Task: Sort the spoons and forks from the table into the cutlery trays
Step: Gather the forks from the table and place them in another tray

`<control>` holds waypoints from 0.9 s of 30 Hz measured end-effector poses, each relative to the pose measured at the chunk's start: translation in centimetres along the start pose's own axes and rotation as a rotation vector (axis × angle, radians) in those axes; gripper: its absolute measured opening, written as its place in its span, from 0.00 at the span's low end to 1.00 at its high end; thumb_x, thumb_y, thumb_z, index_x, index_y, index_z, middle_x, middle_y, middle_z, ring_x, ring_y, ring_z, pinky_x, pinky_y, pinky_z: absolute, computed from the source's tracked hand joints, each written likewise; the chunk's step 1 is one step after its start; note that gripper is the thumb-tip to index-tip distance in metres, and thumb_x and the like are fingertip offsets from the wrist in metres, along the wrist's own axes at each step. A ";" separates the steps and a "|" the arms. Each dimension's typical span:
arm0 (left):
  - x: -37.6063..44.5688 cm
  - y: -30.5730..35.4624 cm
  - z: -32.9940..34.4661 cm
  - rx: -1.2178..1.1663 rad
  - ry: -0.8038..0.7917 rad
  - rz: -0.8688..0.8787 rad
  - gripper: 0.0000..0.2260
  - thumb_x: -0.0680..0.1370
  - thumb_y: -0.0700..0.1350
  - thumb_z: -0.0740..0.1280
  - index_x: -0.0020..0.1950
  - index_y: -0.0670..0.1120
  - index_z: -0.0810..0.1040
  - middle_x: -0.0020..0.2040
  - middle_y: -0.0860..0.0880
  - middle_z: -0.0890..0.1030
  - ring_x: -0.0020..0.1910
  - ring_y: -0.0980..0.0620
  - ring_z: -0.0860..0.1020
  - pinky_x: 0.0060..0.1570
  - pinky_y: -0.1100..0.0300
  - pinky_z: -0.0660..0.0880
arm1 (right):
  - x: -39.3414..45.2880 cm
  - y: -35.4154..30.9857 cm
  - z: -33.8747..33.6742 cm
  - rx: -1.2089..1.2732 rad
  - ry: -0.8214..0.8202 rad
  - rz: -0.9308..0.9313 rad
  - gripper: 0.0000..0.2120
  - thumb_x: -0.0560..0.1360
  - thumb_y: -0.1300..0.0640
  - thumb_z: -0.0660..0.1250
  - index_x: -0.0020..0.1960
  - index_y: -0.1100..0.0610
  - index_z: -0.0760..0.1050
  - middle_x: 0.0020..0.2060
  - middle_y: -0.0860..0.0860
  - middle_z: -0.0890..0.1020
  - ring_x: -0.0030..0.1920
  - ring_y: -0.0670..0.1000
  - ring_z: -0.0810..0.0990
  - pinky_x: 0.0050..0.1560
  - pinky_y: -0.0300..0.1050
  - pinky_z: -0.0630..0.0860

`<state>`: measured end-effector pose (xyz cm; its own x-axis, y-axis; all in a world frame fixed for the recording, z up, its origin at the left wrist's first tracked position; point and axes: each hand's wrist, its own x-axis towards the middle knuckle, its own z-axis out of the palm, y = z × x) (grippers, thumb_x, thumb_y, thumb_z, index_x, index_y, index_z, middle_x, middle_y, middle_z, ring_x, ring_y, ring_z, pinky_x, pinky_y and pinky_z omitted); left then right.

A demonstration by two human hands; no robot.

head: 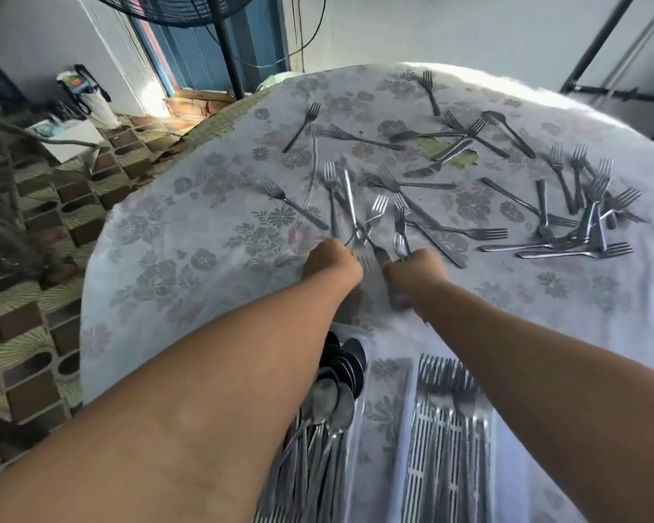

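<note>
Nearest the camera, sorted spoons (329, 405) and sorted forks (450, 409) are lying at six o'clock. Beyond them, the left hand (331, 260) is gripping crossed forks (357, 220), and the right hand (412, 268) is pinching two upright forks (400, 230). Loose forks (567, 205) are scattering across the worktop (189, 235) towards two o'clock.

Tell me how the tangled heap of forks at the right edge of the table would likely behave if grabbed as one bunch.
The fork heap lies crossed at many angles, so it would probably splay rather than lift as one bundle. The polished metal looks slick, so some may slide out. Each fork looks stiff; the cloth-covered table might drag or wrinkle if they are pushed.
</note>
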<state>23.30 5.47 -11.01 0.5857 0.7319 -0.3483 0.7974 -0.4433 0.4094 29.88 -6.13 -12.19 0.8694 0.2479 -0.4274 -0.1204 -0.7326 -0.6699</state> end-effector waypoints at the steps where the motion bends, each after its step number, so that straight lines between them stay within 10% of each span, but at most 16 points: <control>1: -0.1 0.0 -0.2 0.020 -0.022 0.008 0.15 0.82 0.40 0.66 0.69 0.41 0.75 0.63 0.42 0.81 0.59 0.42 0.81 0.51 0.53 0.78 | 0.0 0.0 -0.2 0.004 0.001 -0.008 0.11 0.77 0.54 0.69 0.48 0.63 0.78 0.35 0.55 0.78 0.36 0.56 0.77 0.34 0.44 0.72; 8: -1.4 0.2 -1.0 0.110 -0.110 0.089 0.16 0.82 0.37 0.62 0.70 0.39 0.73 0.65 0.41 0.79 0.60 0.42 0.80 0.50 0.54 0.78 | -1.8 0.5 -1.6 0.065 0.161 -0.114 0.13 0.82 0.48 0.66 0.56 0.58 0.72 0.40 0.51 0.77 0.37 0.51 0.74 0.30 0.42 0.64; 16: -3.7 0.5 -2.1 -0.347 -0.315 -0.042 0.10 0.81 0.34 0.64 0.62 0.34 0.75 0.50 0.44 0.84 0.39 0.51 0.81 0.28 0.59 0.73 | -5.0 0.8 -4.0 0.320 0.458 -0.219 0.08 0.82 0.51 0.62 0.50 0.54 0.76 0.39 0.50 0.80 0.35 0.52 0.75 0.36 0.49 0.72; 19: -5.3 0.6 -2.6 -0.461 -0.385 -0.156 0.16 0.83 0.37 0.59 0.70 0.35 0.71 0.35 0.47 0.86 0.19 0.55 0.63 0.21 0.67 0.62 | -6.1 0.6 -5.2 0.373 0.516 -0.199 0.09 0.82 0.52 0.62 0.48 0.55 0.77 0.37 0.48 0.77 0.34 0.48 0.73 0.33 0.46 0.67; 24: -8.8 1.1 -3.6 -0.563 -0.278 -0.176 0.20 0.84 0.46 0.53 0.71 0.40 0.73 0.33 0.49 0.74 0.25 0.54 0.60 0.25 0.65 0.56 | -7.7 1.5 -7.3 0.479 0.487 -0.149 0.11 0.82 0.50 0.64 0.46 0.56 0.76 0.34 0.48 0.74 0.32 0.50 0.69 0.32 0.46 0.65; 27: -11.0 1.4 -3.8 -0.654 -0.208 -0.156 0.20 0.85 0.48 0.53 0.70 0.40 0.74 0.41 0.44 0.80 0.31 0.47 0.77 0.25 0.55 0.74 | -8.4 2.4 -8.2 0.544 0.469 -0.122 0.11 0.82 0.49 0.64 0.47 0.55 0.76 0.33 0.48 0.74 0.32 0.50 0.69 0.33 0.45 0.66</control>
<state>17.41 -1.25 -3.38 0.5392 0.6184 -0.5717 0.6619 0.1085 0.7417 26.24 -15.20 -5.21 0.9911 -0.0791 -0.1071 -0.1246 -0.2683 -0.9553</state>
